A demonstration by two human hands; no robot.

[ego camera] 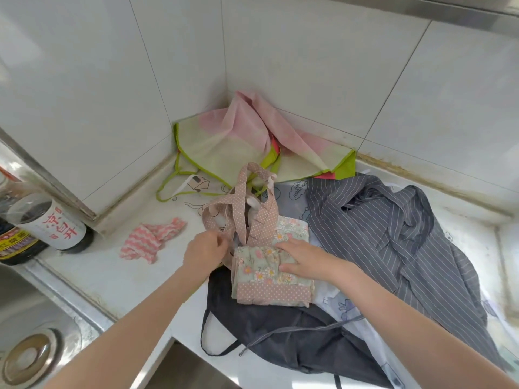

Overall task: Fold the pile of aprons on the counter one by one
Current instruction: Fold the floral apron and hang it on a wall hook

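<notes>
Both forearms reach forward over the bench [92, 279]. The right hand [302, 258] lies flat, fingers straight, pressing the folded flowered apron [264, 279], which sits on a dark apron [275, 329] near the bench's front edge. The left hand [205, 252] has its grip curled at the dotted straps [238, 209]; its fingertips are hidden, so whether it pinches a strap cannot be told. A striped grey apron [393, 234] lies to the right, cut off by the frame.
</notes>
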